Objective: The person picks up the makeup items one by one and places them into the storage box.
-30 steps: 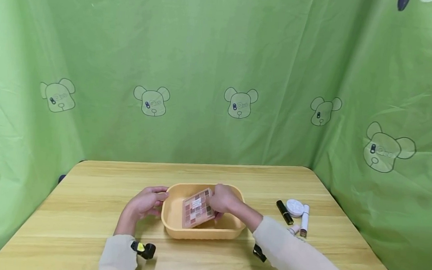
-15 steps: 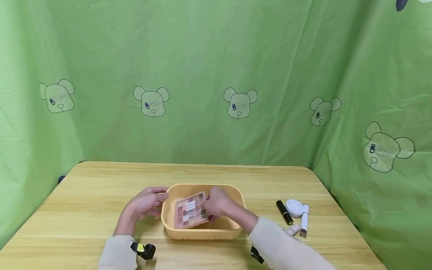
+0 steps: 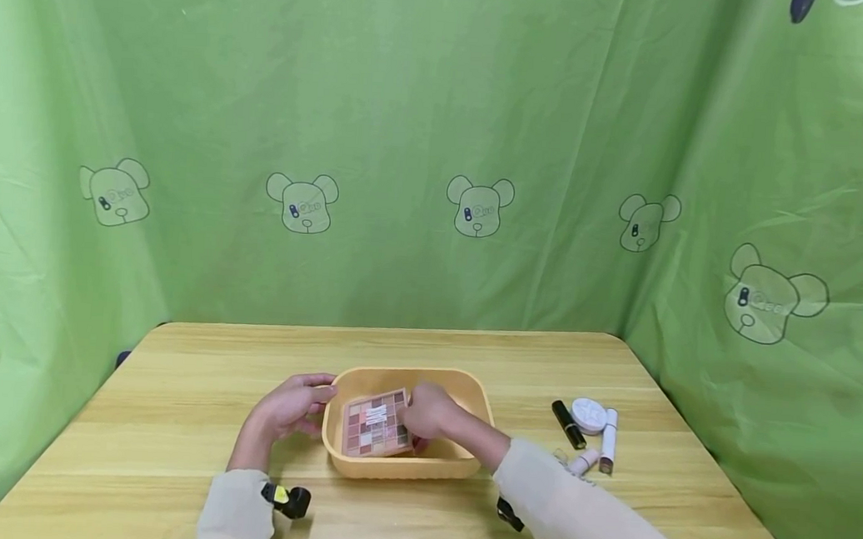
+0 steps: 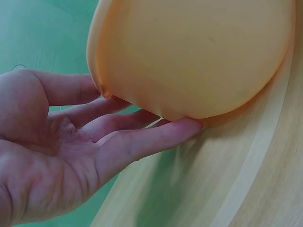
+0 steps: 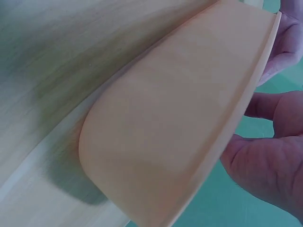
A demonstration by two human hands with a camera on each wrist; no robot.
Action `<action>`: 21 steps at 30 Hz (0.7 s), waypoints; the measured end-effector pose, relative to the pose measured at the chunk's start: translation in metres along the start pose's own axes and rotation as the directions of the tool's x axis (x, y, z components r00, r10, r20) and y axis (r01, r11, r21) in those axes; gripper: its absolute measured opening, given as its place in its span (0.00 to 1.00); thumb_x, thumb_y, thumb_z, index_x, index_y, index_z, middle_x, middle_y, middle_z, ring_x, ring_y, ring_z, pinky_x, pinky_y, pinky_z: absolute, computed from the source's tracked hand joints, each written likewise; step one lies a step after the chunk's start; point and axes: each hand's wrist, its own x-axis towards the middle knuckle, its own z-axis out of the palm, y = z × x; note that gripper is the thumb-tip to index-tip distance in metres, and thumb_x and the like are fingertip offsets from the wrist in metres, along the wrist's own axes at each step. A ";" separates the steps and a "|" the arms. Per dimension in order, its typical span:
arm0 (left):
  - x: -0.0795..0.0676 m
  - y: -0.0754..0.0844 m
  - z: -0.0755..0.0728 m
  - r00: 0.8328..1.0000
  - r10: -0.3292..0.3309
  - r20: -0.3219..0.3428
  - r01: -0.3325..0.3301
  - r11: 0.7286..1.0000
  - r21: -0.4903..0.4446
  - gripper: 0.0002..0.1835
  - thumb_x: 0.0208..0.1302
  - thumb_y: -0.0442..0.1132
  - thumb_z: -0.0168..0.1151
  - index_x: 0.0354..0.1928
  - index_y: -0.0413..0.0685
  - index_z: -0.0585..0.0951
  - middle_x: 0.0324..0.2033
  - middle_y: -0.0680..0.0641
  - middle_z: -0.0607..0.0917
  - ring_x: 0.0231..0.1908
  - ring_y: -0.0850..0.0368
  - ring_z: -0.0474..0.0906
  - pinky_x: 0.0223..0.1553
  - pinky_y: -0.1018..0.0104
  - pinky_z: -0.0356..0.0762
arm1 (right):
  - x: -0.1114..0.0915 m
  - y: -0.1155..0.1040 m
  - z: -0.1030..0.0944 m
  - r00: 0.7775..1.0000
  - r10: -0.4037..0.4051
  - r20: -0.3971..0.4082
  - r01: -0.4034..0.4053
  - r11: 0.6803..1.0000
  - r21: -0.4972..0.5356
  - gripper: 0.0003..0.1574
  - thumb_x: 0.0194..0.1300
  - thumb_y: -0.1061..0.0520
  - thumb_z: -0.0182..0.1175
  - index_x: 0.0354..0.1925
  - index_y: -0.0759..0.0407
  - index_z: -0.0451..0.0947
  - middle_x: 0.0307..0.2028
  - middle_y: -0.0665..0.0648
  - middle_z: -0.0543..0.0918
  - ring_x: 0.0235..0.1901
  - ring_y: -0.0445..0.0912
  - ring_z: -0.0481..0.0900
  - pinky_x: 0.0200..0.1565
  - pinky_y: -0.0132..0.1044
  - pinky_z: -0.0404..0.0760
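Observation:
An eyeshadow palette (image 3: 376,423) with pinkish and brown pans lies slanted inside the left part of a pale orange plastic basket (image 3: 455,469). My right hand (image 3: 429,411) reaches into the basket and pinches the palette's right edge. Its fingertips are partly hidden in the head view, and the basket wall (image 5: 156,113) covers them in the right wrist view. At the basket's left end, my left hand (image 3: 294,406) touches the outside. In the left wrist view its fingers (image 4: 142,137) reach out fairly straight against the outer wall and rim.
Right of the basket, a black tube (image 3: 568,424), a round white compact (image 3: 588,415), a white tube with a brown end (image 3: 608,440) and a small pale pink tube (image 3: 583,461) lie on the wooden table (image 3: 165,418). Green curtains (image 3: 402,259) surround it.
My right hand has moved left and lower into the basket with the palette, which now lies flatter and nearer the left end. The left hand has stayed in place.

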 end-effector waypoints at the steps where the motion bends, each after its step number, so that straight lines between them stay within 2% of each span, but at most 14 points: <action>1: 0.000 0.000 0.000 1.000 0.000 0.000 0.000 1.000 0.000 0.24 0.70 0.39 0.51 0.65 0.38 0.67 0.55 0.34 0.76 0.50 0.43 0.76 0.41 0.50 0.83 | 0.000 0.000 0.000 1.000 0.002 0.003 -0.002 1.000 0.003 0.13 0.65 0.63 0.52 0.26 0.69 0.76 0.18 0.61 0.80 0.18 0.55 0.83 0.23 0.42 0.85; 5: 0.001 -0.001 0.000 1.000 0.003 -0.001 -0.003 1.000 0.003 0.24 0.70 0.39 0.51 0.65 0.38 0.67 0.54 0.35 0.77 0.49 0.44 0.76 0.40 0.51 0.83 | 0.000 -0.001 0.003 1.000 0.011 0.008 -0.011 1.000 0.001 0.11 0.64 0.64 0.53 0.27 0.69 0.76 0.19 0.62 0.79 0.19 0.56 0.83 0.23 0.42 0.84; 14: 0.000 -0.002 0.000 1.000 0.007 0.002 -0.007 1.000 0.007 0.24 0.70 0.39 0.51 0.65 0.37 0.67 0.54 0.35 0.77 0.50 0.45 0.77 0.40 0.51 0.83 | -0.001 0.000 0.006 1.000 -0.001 0.017 0.003 0.992 -0.130 0.14 0.65 0.57 0.58 0.25 0.65 0.76 0.19 0.62 0.81 0.18 0.53 0.83 0.21 0.40 0.83; 21: -0.001 0.000 -0.001 1.000 0.012 0.008 -0.012 1.000 0.002 0.24 0.70 0.38 0.51 0.65 0.37 0.67 0.54 0.34 0.77 0.50 0.43 0.76 0.41 0.51 0.83 | 0.000 0.001 0.006 1.000 -0.016 0.017 0.019 0.984 -0.178 0.13 0.63 0.58 0.57 0.23 0.63 0.78 0.19 0.62 0.82 0.16 0.49 0.80 0.17 0.34 0.77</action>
